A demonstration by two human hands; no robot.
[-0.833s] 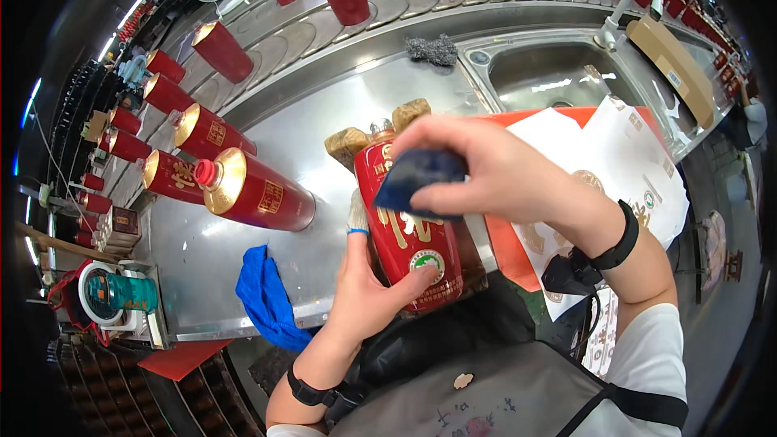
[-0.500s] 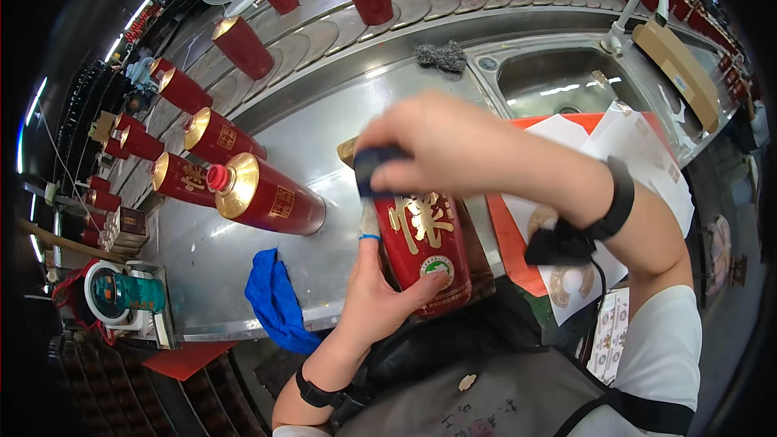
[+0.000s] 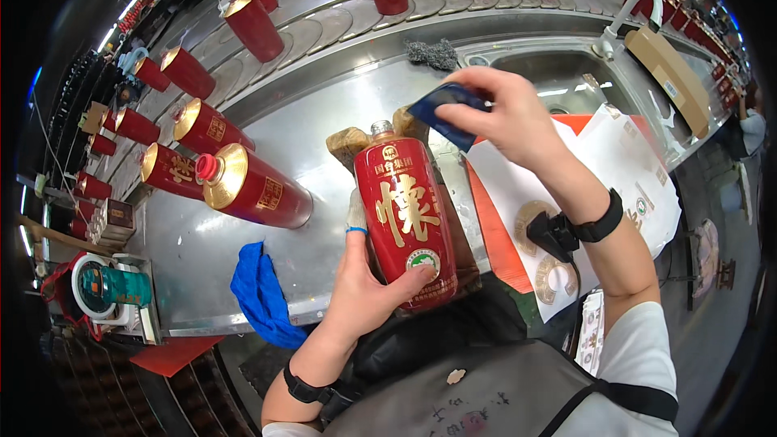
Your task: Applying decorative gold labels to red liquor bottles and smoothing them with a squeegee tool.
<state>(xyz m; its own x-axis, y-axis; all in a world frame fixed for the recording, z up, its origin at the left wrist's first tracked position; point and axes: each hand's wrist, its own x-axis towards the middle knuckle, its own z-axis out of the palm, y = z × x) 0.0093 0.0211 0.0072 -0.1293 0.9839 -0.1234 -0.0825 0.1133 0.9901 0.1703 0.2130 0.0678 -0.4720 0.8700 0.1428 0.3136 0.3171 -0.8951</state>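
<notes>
A: What is seen to have changed since half a second ago?
B: The blue card (image 3: 447, 110) has been lifted off the red bottle (image 3: 406, 218) and is now pinched by the right hand (image 3: 506, 117) just above its neck.
A: And the bottle?
B: It is gripped at its base by the left hand (image 3: 366, 287), thumb across the front, over the steel counter (image 3: 324, 121), neck tilted away

Left hand (image 3: 368, 287) cupped in grip, right hand (image 3: 506, 117) raised, pinching
</notes>
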